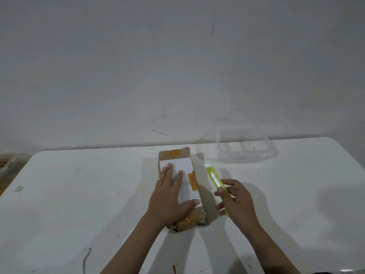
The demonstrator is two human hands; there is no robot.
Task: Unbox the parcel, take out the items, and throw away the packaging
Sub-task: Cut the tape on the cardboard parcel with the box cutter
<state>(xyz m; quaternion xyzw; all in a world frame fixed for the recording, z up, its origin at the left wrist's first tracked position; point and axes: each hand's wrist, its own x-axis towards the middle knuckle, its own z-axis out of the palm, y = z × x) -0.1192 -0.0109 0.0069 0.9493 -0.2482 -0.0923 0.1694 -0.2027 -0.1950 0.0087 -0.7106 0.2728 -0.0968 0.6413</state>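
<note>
A long brown cardboard parcel (177, 155) lies lengthwise on the white table (79, 194), sealed with tan tape and carrying a white label. My left hand (169, 196) lies flat on top of the parcel with its fingers spread, covering much of the label. Just right of the parcel, my right hand (235, 200) grips a yellow-green utility knife (214, 178) by its lower half. The knife points away from me, its tip over the table beside the parcel; I cannot tell whether the blade is out.
A clear plastic container (245, 145) stands at the table's far edge, right of the parcel. A scrap of tan tape (174, 268) lies near the front edge. A grey wall rises behind the table, and some clutter (7, 161) shows past its left end.
</note>
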